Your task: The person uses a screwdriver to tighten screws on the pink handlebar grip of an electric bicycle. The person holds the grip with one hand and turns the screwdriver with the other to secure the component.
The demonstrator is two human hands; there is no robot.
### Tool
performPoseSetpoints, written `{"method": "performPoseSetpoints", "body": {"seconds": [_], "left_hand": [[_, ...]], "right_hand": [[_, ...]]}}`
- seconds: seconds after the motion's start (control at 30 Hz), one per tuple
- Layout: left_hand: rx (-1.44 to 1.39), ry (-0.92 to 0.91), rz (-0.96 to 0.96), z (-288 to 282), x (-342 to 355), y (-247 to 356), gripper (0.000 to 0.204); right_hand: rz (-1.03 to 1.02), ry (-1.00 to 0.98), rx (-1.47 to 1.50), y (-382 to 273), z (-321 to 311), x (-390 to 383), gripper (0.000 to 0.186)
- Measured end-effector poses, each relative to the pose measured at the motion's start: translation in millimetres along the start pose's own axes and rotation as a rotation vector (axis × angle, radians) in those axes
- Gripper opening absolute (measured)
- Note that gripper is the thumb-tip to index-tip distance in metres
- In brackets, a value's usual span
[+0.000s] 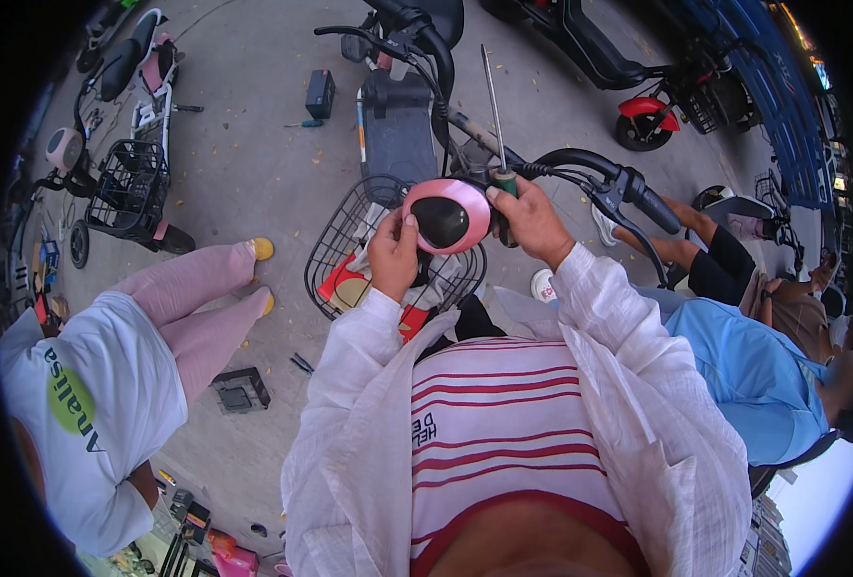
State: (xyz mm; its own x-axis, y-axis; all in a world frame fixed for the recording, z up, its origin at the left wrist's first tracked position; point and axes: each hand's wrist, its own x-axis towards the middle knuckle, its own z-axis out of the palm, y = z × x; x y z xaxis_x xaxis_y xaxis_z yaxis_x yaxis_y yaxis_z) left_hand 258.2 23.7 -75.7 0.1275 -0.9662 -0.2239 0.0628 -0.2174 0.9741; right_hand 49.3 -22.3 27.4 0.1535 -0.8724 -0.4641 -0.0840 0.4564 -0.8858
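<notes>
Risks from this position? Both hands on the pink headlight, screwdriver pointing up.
1. The screwdriver in the right hand stands with its long shaft upward, toward the person's face; a slip might jab.
2. The left hand alone steadies the pink headlight housing; if it comes loose it may drop into the wire basket.
3. A seated person sits close on the right; a dropped tool could land near them.

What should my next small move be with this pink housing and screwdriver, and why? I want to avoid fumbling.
Probably swing the screwdriver tip down toward the pink housing. The right hand grips its handle with the shaft pointing up and away, while the left hand steadies the housing above the wire basket.
</notes>
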Motion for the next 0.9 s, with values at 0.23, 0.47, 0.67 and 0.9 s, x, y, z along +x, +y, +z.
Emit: {"method": "performPoseSetpoints", "body": {"seconds": [0.23, 0.47, 0.67, 0.9], "left_hand": [[-0.251, -0.13, -0.089, -13.6, -2.8, -12.7, 0.041], [0.087, -0.07, 0.076, -13.0, 0.5, 3.3, 0.039], [0.089, -0.157, 0.178, -25.6, 4.4, -3.5, 0.049], [0.266, -0.231, 0.087, -1.7, 1.8, 0.4, 0.105]], "right_hand": [[-0.042, -0.143, -0.147, 8.6, -2.3, -22.3, 0.041], [-0.09, -0.249, -0.053, 46.9, -14.3, -32.6, 0.055], [-0.076, -0.208, -0.044, 61.2, -23.9, -32.7, 0.054], [-0.08, -0.185, -0.061, 72.1, -16.2, -29.5, 0.052]]}}
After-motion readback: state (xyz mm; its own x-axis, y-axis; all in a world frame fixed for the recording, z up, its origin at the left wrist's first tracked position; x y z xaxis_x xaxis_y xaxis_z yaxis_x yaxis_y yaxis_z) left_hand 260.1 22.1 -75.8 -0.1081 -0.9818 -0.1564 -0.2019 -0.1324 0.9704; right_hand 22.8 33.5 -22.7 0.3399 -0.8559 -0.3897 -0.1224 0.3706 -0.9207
